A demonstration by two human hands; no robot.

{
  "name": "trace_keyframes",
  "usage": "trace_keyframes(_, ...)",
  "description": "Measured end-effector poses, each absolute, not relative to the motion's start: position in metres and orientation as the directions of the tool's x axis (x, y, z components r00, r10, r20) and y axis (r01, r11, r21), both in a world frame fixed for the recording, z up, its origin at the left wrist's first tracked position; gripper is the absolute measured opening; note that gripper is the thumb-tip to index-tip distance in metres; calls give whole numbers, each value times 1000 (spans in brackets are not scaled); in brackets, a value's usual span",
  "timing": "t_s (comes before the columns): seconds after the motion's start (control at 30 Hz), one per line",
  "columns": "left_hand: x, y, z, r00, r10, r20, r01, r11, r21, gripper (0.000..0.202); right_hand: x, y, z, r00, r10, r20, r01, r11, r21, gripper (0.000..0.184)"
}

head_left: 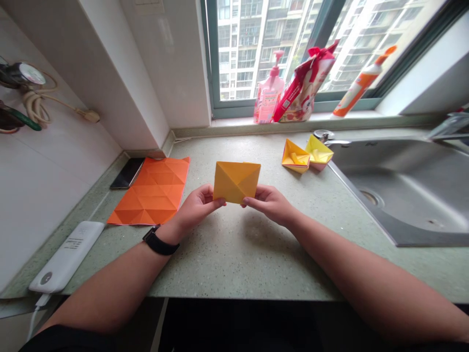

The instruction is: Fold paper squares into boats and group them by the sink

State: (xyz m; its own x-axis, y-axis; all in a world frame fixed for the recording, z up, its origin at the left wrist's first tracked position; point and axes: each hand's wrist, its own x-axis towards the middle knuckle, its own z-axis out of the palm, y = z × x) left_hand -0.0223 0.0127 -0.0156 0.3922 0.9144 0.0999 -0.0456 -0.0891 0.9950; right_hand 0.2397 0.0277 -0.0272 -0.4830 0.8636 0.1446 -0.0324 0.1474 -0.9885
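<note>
A folded yellow-orange paper square (236, 181) with diagonal creases is held upright above the speckled countertop (234, 254). My left hand (196, 208) pinches its lower left corner, and a black watch sits on that wrist. My right hand (269, 202) pinches the lower right edge. Both hands are closed on the paper.
A creased orange sheet (154, 191) lies flat at the left, beside a dark phone (127, 173). A white power bank (64, 258) rests near the front left edge. Two folded yellow paper boats (306, 156) sit by the steel sink (399, 190). Bottles and a red bag (304, 88) stand on the windowsill.
</note>
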Motion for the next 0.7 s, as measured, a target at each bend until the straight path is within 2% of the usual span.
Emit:
trace_keyframes(0.1, -24, 17, -23, 386, 918, 90, 36, -113, 993, 38, 243, 31, -26, -412, 899, 151, -11, 161, -987, 37)
trace_keyframes(0.2, -25, 20, -28, 324, 930, 176, 32, -196, 980, 50, 245, 33, -26, -417, 894, 166, 34, 198, -980, 40)
trace_keyframes(0.27, -26, 20, -28, 269, 932, 242, 32, -260, 965, 58, 245, 32, -27, -441, 875, 198, 121, 277, -953, 37)
trace_keyframes(0.37, -27, 16, -22, 195, 917, 348, 162, -380, 911, 38, 245, 30, -26, -467, 822, 326, 238, 472, -849, 26)
trace_keyframes(0.47, -29, 10, -12, 212, 829, 517, 321, -559, 765, 21, 245, 28, -24, -441, 733, 518, 270, 658, -703, 18)
trace_keyframes(0.57, -32, 7, -7, 285, 680, 676, 417, -722, 552, 8, 247, 27, -22, -401, 645, 651, 306, 764, -568, 23)
trace_keyframes(0.63, -33, 8, -7, 327, 609, 723, 472, -768, 433, 9, 248, 26, -23, -380, 611, 694, 340, 791, -510, 27)
trace_keyframes(0.7, -35, 10, -10, 357, 582, 730, 502, -779, 375, 15, 248, 26, -25, -369, 598, 712, 379, 796, -472, 28)
